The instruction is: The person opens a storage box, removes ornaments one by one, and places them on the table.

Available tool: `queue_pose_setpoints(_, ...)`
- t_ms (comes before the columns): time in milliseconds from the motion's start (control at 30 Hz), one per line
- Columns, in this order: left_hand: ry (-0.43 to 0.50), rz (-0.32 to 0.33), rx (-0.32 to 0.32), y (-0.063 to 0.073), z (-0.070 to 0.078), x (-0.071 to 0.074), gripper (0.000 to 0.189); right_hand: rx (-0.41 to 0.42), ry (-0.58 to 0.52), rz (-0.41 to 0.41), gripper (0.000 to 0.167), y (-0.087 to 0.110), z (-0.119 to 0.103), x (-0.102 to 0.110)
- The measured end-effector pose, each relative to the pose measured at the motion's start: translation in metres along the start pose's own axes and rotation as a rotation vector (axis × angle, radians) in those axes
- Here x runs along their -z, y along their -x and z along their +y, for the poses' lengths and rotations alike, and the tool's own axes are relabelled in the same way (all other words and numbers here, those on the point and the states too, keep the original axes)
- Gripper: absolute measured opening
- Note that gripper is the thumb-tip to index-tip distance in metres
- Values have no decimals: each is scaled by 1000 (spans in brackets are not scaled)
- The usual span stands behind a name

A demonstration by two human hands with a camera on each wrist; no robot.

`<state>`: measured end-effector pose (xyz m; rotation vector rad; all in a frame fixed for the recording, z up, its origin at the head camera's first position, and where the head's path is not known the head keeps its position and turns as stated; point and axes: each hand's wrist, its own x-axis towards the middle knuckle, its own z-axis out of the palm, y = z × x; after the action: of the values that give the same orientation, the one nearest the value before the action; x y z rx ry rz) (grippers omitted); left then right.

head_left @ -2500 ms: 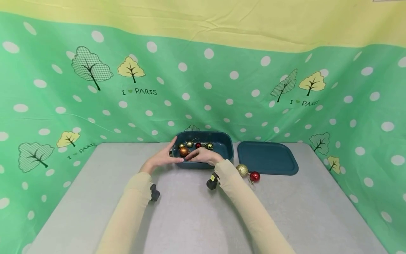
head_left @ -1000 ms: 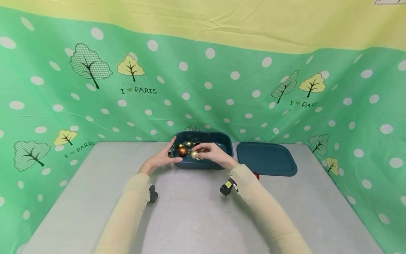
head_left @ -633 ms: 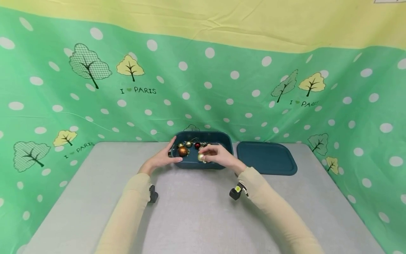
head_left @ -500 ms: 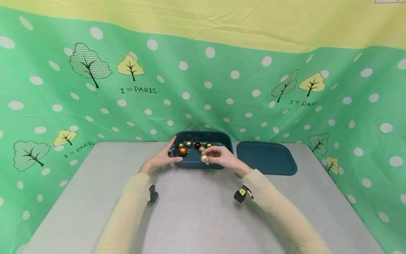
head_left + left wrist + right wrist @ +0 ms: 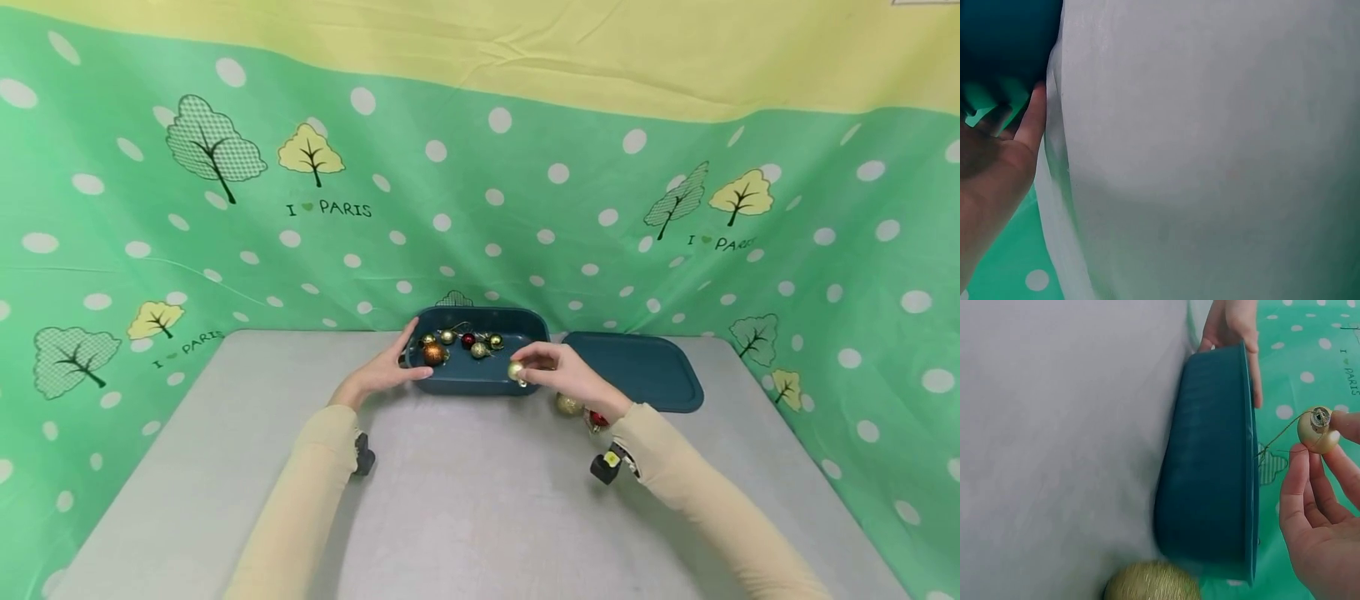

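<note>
Six gold baubles [image 5: 479, 350], two red baubles [image 5: 468, 340] and one orange bauble [image 5: 434, 354]: nine in view. One blue storage box [image 5: 472, 387], one blue lid [image 5: 647, 367], one left hand [image 5: 382, 372], one right hand [image 5: 562, 368], two black wrist cameras [image 5: 364, 455].

The right hand [image 5: 561, 373], its fingertips earlier at the box's [image 5: 480, 387] eight o'clock side, now sits toward four o'clock, pinching a small gold ball [image 5: 514, 370] moved away from the orange ball [image 5: 434, 354]. A larger gold ball [image 5: 568, 406] and a red ball [image 5: 597, 420], mostly hidden half a second ago, show again at four o'clock from the box.
</note>
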<state>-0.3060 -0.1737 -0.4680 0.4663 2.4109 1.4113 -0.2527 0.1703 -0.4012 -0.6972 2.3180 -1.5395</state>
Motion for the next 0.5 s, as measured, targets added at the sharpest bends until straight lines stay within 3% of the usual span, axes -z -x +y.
queue_pose_setpoints(167, 11, -14, -9, 1, 5, 1, 102, -13, 44, 31, 31, 13, 4, 11)
queue_pose_setpoints(400, 23, -43, 11, 15, 31, 4, 101, -45, 48, 36, 28, 33, 17, 22)
queue_pose_setpoints(500, 17, -40, 10, 19, 35, 3, 98, -56, 69, 57, 28, 44, 23, 27)
